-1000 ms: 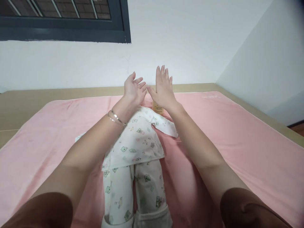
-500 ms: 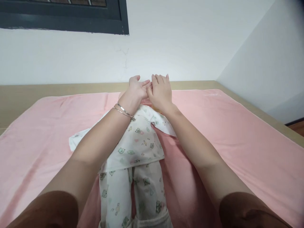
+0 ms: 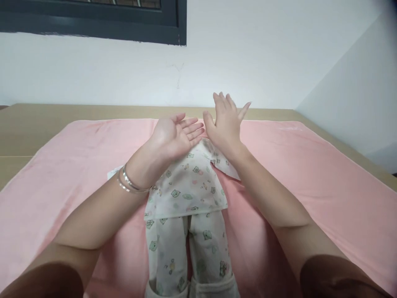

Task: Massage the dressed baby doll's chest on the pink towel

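A white long-sleeved top with small green and pink prints lies over matching trousers, whose hems are turned up at the bottom of the view. My left hand, a bracelet at its wrist, is palm up above the top's upper left part, fingers spread and holding nothing. My right hand is back up over the top's right shoulder, thumb and fingers apart, nothing in it. The fingertips of the two hands are close together. Both hands and the left forearm hide the neck area and most of the left sleeve.
The clothes lie on a pink cloth spread over a light wooden surface. Behind it rises a white wall with a dark window frame at the upper left. Another wall stands at the right.
My hands have moved apart from near contact; the left turned palm up and came lower, while the right spread its fingers. The whole view has shifted, so the clothes appear further right.
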Motion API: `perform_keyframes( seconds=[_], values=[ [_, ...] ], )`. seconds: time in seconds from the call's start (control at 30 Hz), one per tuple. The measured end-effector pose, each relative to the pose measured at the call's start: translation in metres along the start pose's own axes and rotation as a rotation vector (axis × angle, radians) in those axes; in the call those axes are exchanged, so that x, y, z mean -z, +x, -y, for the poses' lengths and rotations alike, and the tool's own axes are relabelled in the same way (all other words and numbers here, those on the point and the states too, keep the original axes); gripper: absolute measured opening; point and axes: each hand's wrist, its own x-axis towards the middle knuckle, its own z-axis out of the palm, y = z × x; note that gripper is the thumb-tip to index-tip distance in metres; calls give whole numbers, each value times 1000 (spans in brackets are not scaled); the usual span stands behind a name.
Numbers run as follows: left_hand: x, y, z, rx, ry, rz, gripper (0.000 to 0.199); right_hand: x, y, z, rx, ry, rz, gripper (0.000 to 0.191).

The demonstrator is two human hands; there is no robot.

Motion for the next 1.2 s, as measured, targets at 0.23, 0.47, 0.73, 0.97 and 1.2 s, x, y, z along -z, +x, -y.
perform_keyframes(
  seconds=[0.23, 0.47, 0.73, 0.97, 1.2],
  values=[
    [32, -51, 22, -117, 36, -11, 48, -4, -85, 97, 341, 451, 19, 60],
    [36, -52, 13, -450, 117, 72, 43, -9, -44, 112, 402, 546, -65, 56],
    [25, 4, -40, -416, -58, -17, 25, -43, 32, 105, 297, 582, -143, 54],
    [18, -3, -50, -213, -147, 12, 25, -48, 14, 104, 177, 727, -179, 53],
    [22, -9, -46, -311, -87, 21, 25, -57, -1, 103, 267, 695, -217, 60]
  ],
)
